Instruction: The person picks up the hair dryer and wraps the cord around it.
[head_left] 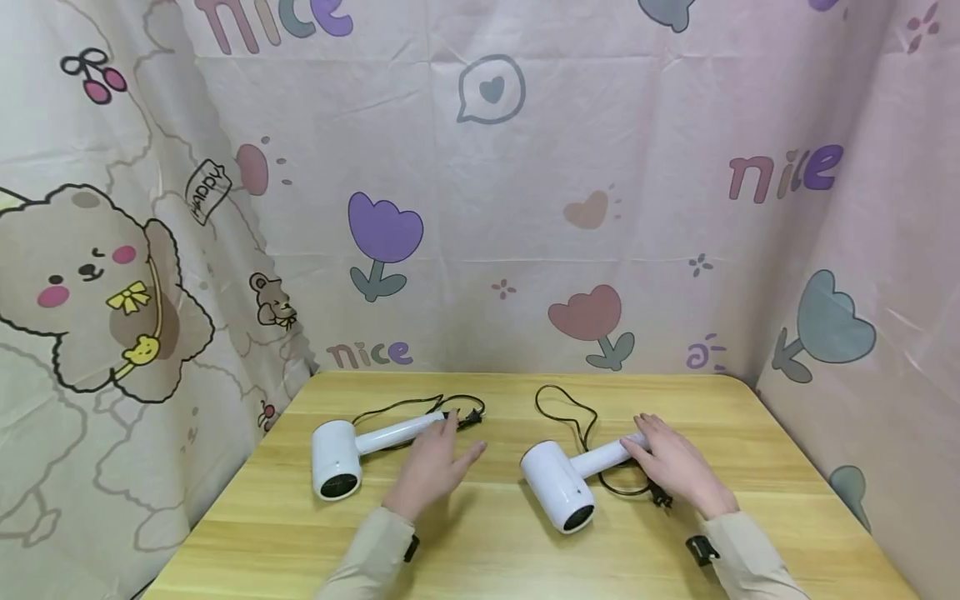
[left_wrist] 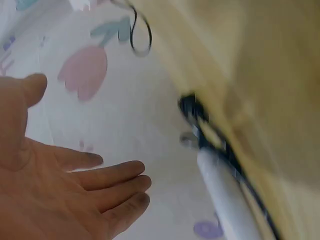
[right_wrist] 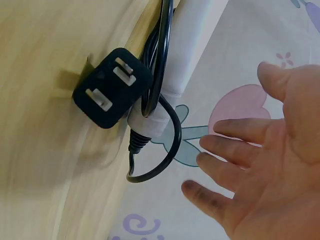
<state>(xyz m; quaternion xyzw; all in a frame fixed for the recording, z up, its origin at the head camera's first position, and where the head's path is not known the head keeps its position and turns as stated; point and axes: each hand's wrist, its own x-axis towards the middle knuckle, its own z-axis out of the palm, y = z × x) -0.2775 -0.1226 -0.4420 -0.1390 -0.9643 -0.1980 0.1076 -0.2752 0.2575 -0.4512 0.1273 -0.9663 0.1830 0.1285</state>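
Note:
Two white hair dryers lie on the wooden table, each with a black cord. Over the handle end of the left hair dryer (head_left: 336, 458) is my left hand (head_left: 429, 473), its fingers extended. In the left wrist view a gap separates those fingers from the blurred white handle (left_wrist: 225, 195). My right hand (head_left: 681, 468) hovers by the handle end of the right hair dryer (head_left: 553, 477). The right wrist view shows its fingers spread, apart from the handle (right_wrist: 187, 50). A black two-pin plug (right_wrist: 112, 89) hangs beside that handle end. Neither hand holds anything.
The wooden table (head_left: 480, 550) has a rounded far edge. Looped black cord (head_left: 551, 389) lies behind the right hair dryer, and another cord (head_left: 390, 406) runs behind the left one. A printed curtain (head_left: 480, 167) encloses the back and sides.

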